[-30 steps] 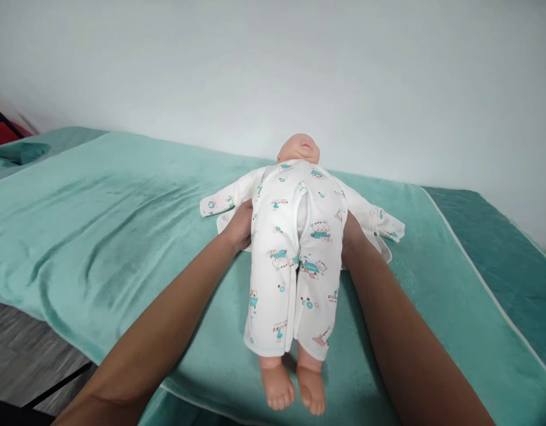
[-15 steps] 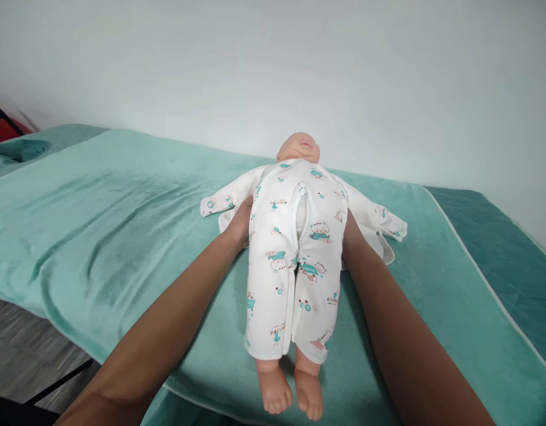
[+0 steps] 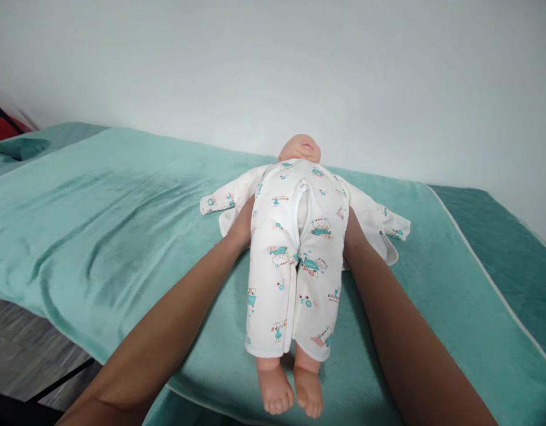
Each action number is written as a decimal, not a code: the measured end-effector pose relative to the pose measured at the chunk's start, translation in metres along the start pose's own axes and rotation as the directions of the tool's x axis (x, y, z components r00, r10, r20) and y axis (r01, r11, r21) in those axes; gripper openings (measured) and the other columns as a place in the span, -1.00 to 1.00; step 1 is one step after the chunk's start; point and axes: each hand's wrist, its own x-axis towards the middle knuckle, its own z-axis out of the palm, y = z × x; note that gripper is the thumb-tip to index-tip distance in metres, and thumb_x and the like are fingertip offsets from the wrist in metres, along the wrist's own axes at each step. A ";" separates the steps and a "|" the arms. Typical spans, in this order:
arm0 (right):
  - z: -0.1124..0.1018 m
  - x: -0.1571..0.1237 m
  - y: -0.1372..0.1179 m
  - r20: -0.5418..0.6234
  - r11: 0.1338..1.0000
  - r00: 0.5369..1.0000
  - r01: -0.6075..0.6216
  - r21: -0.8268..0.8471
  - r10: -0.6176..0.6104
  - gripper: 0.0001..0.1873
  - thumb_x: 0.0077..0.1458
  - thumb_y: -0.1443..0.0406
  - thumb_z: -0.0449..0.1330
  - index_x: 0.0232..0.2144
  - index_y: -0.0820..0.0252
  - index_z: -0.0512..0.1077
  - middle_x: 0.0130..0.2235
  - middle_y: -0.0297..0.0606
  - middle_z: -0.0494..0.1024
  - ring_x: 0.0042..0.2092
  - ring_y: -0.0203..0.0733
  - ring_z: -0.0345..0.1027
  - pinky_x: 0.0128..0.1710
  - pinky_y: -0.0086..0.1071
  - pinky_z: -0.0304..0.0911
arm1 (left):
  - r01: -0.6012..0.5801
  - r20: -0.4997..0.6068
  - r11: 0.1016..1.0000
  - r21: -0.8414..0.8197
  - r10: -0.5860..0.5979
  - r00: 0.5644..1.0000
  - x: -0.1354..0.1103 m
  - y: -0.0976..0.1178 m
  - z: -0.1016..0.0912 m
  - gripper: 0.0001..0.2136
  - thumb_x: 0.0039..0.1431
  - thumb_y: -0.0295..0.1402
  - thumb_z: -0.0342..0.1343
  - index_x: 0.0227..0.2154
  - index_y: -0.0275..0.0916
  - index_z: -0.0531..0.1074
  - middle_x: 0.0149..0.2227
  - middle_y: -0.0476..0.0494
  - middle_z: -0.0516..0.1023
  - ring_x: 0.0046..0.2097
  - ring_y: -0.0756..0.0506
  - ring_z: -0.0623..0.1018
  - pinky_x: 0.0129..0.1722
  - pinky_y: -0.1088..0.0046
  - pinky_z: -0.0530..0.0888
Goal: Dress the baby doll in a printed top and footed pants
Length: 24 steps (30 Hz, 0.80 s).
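A baby doll (image 3: 295, 260) in a white printed romper lies on its back on a teal blanket (image 3: 113, 225), head towards the wall, bare feet towards me. My left hand (image 3: 241, 225) is tucked against the doll's left flank, under the body. My right hand (image 3: 350, 234) is pressed against the other flank. The fingers of both hands are hidden beneath the doll and its clothing. The romper's sleeves lie spread out to either side.
A pale wall (image 3: 273, 71) rises just behind the doll's head. The blanket's near edge hangs over a grey floor (image 3: 28, 361) at the lower left. A darker teal cover (image 3: 499, 248) lies to the right, and a red object (image 3: 2, 127) shows at the far left.
The doll has shifted very slightly towards me between my hands; both hands stay at its sides.
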 end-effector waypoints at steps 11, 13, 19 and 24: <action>-0.007 0.006 -0.003 -0.092 0.887 0.975 0.144 -0.439 -0.204 -0.75 -0.08 0.20 0.12 -0.64 0.06 0.12 -0.54 -0.32 0.31 -0.29 -0.09 0.21 -0.24 -0.18 0.28 | -0.116 0.008 0.993 -0.010 0.116 0.993 0.002 0.001 -0.001 -0.71 0.18 -0.19 0.10 -0.10 -0.11 0.57 0.07 -0.12 0.62 0.25 -0.24 0.45 0.35 0.16 0.25; -0.006 0.002 -0.006 -0.117 0.921 0.976 0.128 -0.369 -0.182 -0.75 -0.08 0.17 0.12 -0.64 0.06 0.13 -0.52 -0.32 0.34 -0.29 -0.08 0.24 -0.27 -0.19 0.30 | -0.106 0.012 0.994 -0.003 0.106 0.994 0.001 0.007 0.002 -0.73 0.13 -0.21 0.13 -0.15 -0.14 0.59 -0.02 -0.13 0.66 0.21 -0.26 0.47 0.30 0.15 0.32; -0.003 -0.007 -0.012 -0.163 0.981 0.980 0.086 -0.174 -0.115 -0.73 -0.17 0.08 0.24 -0.61 0.11 0.33 -0.45 -0.31 0.47 -0.24 -0.06 0.35 -0.26 -0.24 0.38 | 0.048 -0.027 0.992 -0.113 -0.051 0.998 -0.004 0.022 0.007 -0.80 -0.02 -0.29 0.21 -0.32 -0.23 0.61 -0.20 -0.14 0.70 0.06 -0.31 0.56 0.12 0.13 0.46; -0.003 -0.001 -0.004 -0.173 0.996 0.981 0.077 -0.046 -0.084 -0.78 -0.20 0.13 0.28 -0.54 0.15 0.48 -0.40 -0.33 0.55 -0.25 -0.11 0.39 -0.24 -0.29 0.40 | 0.079 -0.018 0.973 -0.216 -0.084 0.996 0.000 0.012 0.005 -0.75 -0.07 -0.32 0.24 -0.29 -0.25 0.63 -0.26 -0.12 0.70 -0.01 -0.29 0.59 0.05 0.13 0.50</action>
